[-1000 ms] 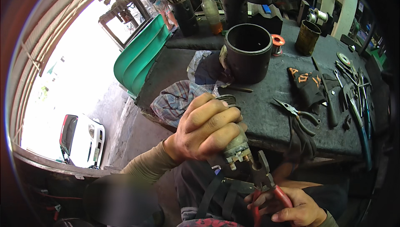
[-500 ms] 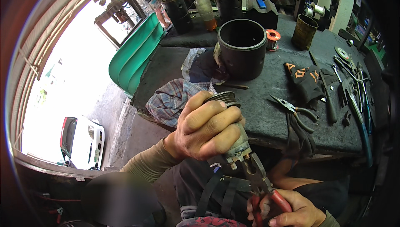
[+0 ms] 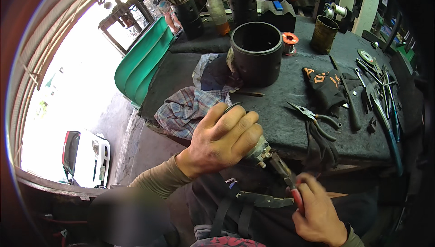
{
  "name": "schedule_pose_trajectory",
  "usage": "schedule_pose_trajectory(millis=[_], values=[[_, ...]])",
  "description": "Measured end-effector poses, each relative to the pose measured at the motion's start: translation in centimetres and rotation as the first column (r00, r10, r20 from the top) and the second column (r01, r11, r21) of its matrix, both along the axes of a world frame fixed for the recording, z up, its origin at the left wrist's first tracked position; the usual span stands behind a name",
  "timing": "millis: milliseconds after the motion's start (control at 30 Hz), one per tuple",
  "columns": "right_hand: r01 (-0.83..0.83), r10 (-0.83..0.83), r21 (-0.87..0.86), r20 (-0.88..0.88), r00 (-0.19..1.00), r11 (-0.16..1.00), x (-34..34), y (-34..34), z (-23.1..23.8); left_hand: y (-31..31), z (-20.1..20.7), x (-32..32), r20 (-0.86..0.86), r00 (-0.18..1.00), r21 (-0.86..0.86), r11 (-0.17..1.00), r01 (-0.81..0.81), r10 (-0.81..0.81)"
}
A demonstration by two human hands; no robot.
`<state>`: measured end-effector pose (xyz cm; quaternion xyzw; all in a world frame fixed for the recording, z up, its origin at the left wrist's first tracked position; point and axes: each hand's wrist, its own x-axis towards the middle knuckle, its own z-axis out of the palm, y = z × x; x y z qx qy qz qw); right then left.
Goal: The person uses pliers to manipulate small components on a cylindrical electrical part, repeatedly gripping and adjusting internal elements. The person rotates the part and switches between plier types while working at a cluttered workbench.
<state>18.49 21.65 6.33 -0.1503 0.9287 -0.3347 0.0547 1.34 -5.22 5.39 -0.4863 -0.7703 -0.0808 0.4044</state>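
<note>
In the head view, the 2 hands are apart, with the part (image 3: 260, 153) and the pliers (image 3: 289, 181) bridging the gap between them. The left hand (image 3: 224, 140) is clamped around the part, its fingers covering most of it; 1 end shows past the hand on the side facing the right hand, and a dark rim peeks out above the fingers. The right hand (image 3: 317, 210), slightly blurred, is wrapped around the red handles, and the jaws reach up to the part's exposed end; whether they bite on it, I cannot tell. Just beyond the left hand, a checked cloth (image 3: 181, 111) lies bunched on the bench (image 3: 281, 111), with a black cylinder (image 3: 256, 68) farther off. Beyond the right hand, 1 dark glove (image 3: 321, 151) hangs over the bench edge, and long-nose pliers (image 3: 312, 114) lie open just past it.
</note>
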Motion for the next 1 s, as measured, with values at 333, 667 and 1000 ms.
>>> schedule_pose_trajectory(millis=[333, 667, 1000], values=[[0.412, 0.44, -0.7, 0.699, 0.564, 0.583, -0.8, 1.1, 2.3, -0.7, -0.2, -0.5, -0.075, 0.994, 0.133, 0.987, 0.089, -0.08], [0.405, 0.528, -0.754, 0.653, 0.543, 0.517, -0.6, 1.5, 1.3, 0.0, -0.9, -0.9, -0.142, 0.983, 0.197, 0.97, 0.145, -0.118], [0.202, -0.001, 0.519, -0.361, 0.932, 0.83, 0.1, -1.4, -0.9, 0.3, -0.4, -0.1, -0.032, 0.999, -0.001, 0.999, 0.034, -0.034]])
